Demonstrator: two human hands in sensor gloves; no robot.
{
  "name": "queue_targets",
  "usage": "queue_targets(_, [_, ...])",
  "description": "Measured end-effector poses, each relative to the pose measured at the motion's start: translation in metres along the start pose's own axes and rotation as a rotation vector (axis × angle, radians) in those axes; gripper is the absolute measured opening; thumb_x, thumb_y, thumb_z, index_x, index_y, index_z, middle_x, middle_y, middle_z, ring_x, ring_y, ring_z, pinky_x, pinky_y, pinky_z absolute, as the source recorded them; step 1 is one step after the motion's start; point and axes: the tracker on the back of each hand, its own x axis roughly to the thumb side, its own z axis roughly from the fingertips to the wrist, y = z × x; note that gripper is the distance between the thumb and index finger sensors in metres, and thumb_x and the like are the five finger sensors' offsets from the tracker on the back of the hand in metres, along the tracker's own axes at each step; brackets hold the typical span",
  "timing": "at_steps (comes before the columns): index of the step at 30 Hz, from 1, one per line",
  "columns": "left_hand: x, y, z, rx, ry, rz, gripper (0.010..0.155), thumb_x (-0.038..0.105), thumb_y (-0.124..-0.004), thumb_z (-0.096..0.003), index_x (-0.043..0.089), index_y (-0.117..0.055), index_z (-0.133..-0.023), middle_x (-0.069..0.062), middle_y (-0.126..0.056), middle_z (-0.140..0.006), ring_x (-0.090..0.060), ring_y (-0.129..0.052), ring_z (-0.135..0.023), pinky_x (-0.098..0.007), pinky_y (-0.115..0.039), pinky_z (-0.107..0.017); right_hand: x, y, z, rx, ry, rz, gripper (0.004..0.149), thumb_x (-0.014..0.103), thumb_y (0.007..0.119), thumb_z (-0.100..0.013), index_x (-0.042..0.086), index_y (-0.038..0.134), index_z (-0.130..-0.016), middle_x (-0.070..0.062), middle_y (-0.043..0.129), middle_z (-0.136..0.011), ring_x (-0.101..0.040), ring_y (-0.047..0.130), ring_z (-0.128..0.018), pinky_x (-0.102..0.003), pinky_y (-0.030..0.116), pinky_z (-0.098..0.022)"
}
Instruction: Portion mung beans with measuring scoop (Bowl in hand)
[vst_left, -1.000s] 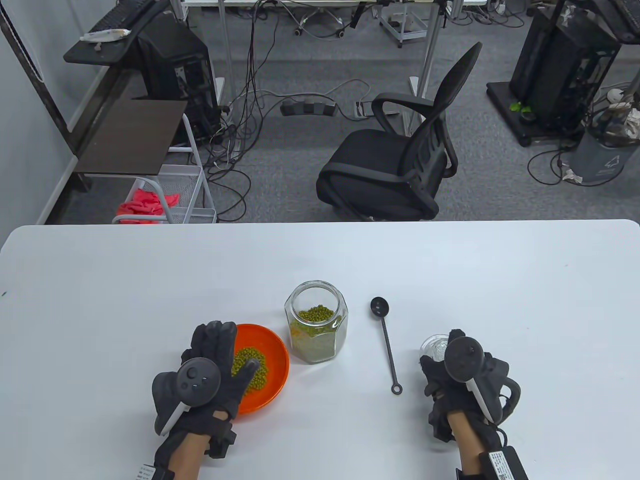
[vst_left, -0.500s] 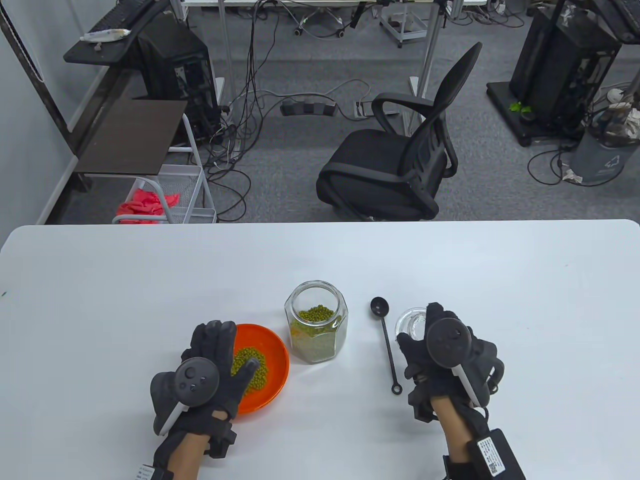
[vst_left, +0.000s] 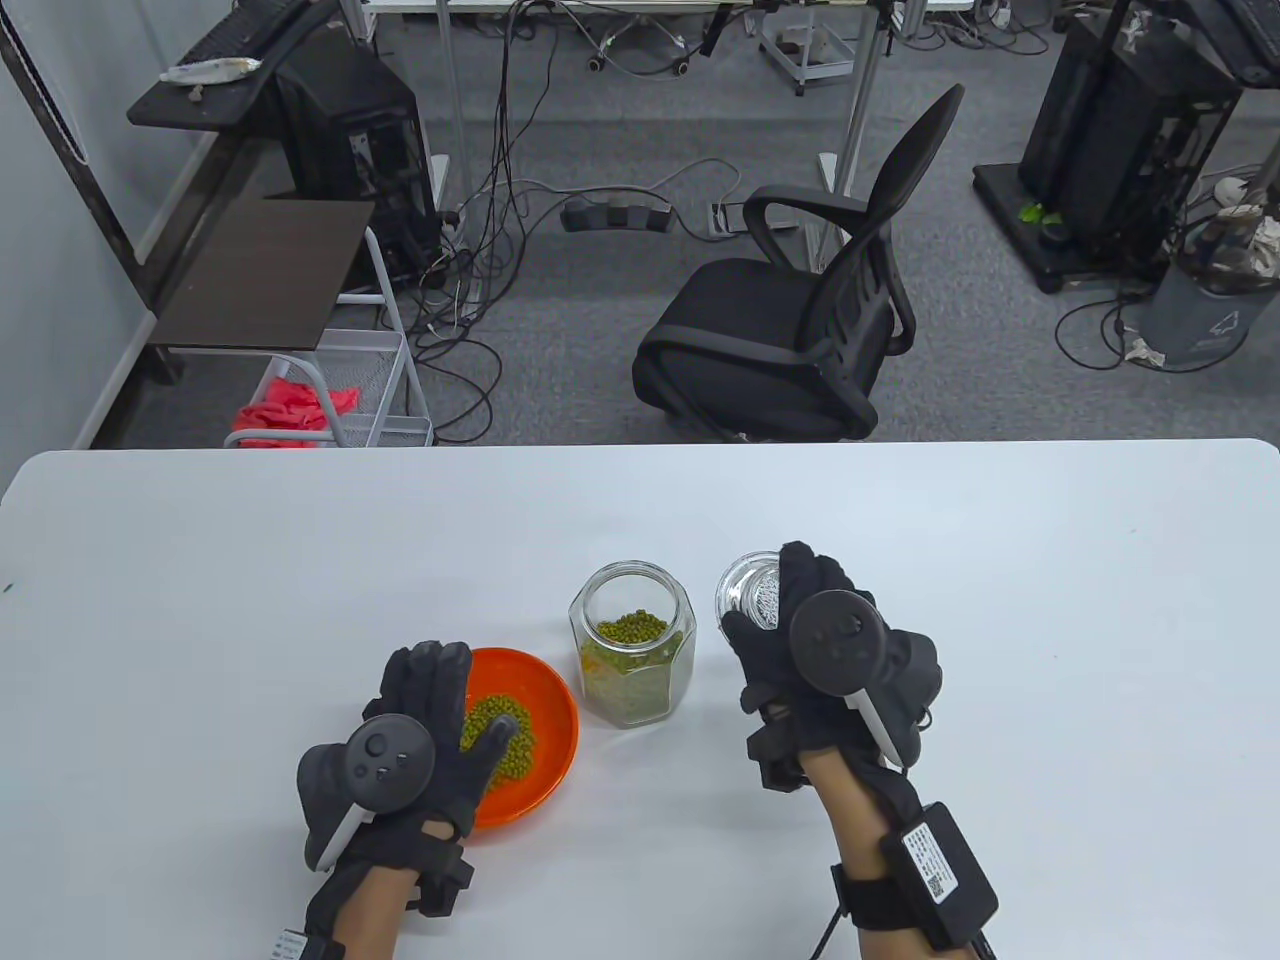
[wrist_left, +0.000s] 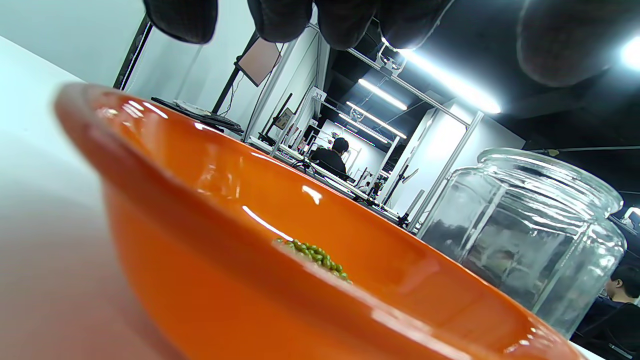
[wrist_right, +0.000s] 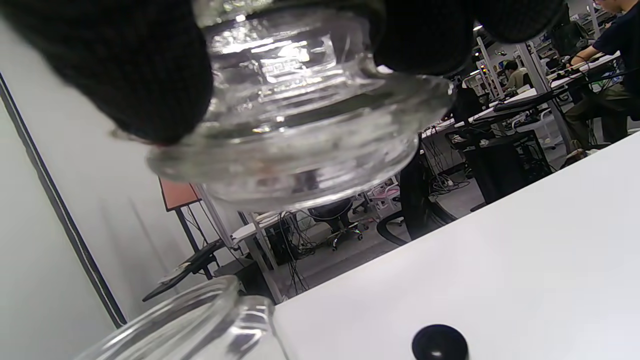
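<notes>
my right hand (vst_left: 825, 650) grips the glass lid (vst_left: 748, 597) from above, fingertips (wrist_right: 150, 75) on its upper part, its broad flange hanging free below them. the lid is off the table, just right of the glass jar (vst_left: 632, 640) and near the level of its mouth; in the right wrist view the jar rim (wrist_right: 190, 310) lies low and to the left of the lid, so the two are not yet aligned. the jar stands open, with mung beans (vst_left: 630, 630) filling its lower part. my left hand (vst_left: 415, 740) lies spread over the near-left part of the orange bowl (vst_left: 550, 700), fingers wide and holding nothing as far as the views show; whether it touches the rim i cannot tell. the bowl sits on the table (vst_left: 200, 600) with a small heap of beans (vst_left: 505, 735) in it. the measuring scoop (wrist_right: 439, 343) lies on the table under my right hand, only its round black bowl showing.

portioning appears done; the step in hand is judged to be closing the jar. to do it well: carry the lid left until centred over the mouth, keep the flange level, lower straight so the plug enters the neck without striking the rim, and release only once it is seated. glass on glass may chip or slip, so the grip should stay firm and the descent slow.
</notes>
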Motion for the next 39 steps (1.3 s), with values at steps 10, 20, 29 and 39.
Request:
queue_targets(10, [-0.002,0.002,0.0,0.005,0.012,0.016,0.084,0.072,-0.062,-0.0479,0.032,-0.03,-0.114,-0.002,-0.028,-0.117,-0.043,-0.034,-0.115,-0.071,-0.047,-0.076,0.032,0.013,-0.012,0.012,-0.054,-0.036,0.081,0.04,0.098,-0.035,0.007,0.063,-0.1,-0.029,0.063,-0.097,-0.051,0.077,-0.074,-0.072,0.058,-0.058])
queue_targets(20, [-0.003,0.002,0.0,0.0,0.015,0.017,0.084,0.072,-0.062,-0.0479,0.032,-0.03,-0.114,-0.002,-0.028,-0.117,-0.043,-0.033,-0.115,-0.071,-0.046,-0.076,0.058,0.037,-0.021,0.065,-0.138,-0.026,0.079,0.04,0.098,-0.035,0.007,0.065,-0.099,-0.029,0.065,-0.097,-0.051,0.078,-0.074,-0.072,0.06,-0.057])
queue_targets(29, [-0.008,0.005,-0.001,0.007,0.036,0.032,0.084,0.072,-0.062,-0.0479,0.032,-0.03,-0.114,-0.002,-0.028,-0.117,-0.043,-0.032,-0.115,-0.071,-0.046,-0.076,0.068,0.063,-0.027,0.117,-0.158,-0.046,0.078,0.039,0.098,-0.035,0.008,0.065,-0.099,-0.028,0.064,-0.099,-0.051,0.076,-0.076,-0.072,0.059,-0.058])
queue_targets(39, [-0.009,0.006,-0.001,0.008,0.044,0.039,0.083,0.071,-0.062,-0.0482,0.032,-0.03,-0.114,-0.002,-0.028,-0.117,-0.043,-0.031,-0.115,-0.071,-0.046,-0.076,0.078,0.078,-0.029,0.196,-0.182,0.016,0.077,0.04,0.098,-0.035,0.009,0.067,-0.099,-0.027,0.066,-0.098,-0.05,0.078,-0.077,-0.071,0.059,-0.057])
